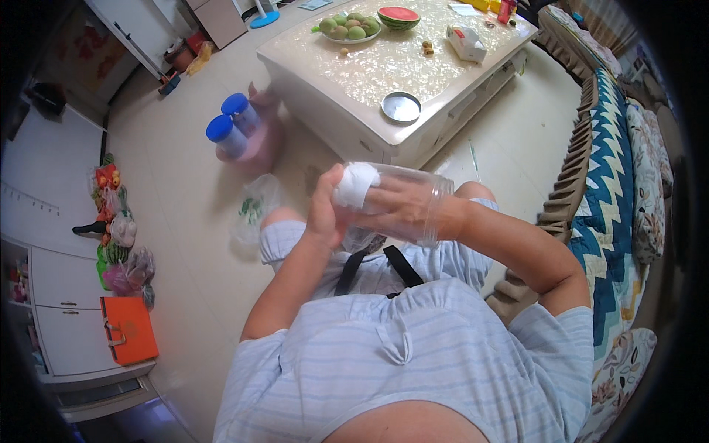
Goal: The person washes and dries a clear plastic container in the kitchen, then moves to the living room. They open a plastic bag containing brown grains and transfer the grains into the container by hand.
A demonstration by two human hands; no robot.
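A clear wide-mouthed jar lies on its side above my lap, its mouth towards the right. Around its base end is my left hand, gripping from outside. My right hand reaches in through the mouth up to the wrist, with its fingers against a wad of white tissue at the base end. On the near corner of the coffee table rests a round metal lid, separate from the jar. Two blue-lidded jars stand on a pink stool ahead to the left.
The table also bears a plate of green fruit, a cut watermelon and a tissue pack. A plastic bag lies near my left knee. Bagged produce and an orange box line the left; a sofa is at right.
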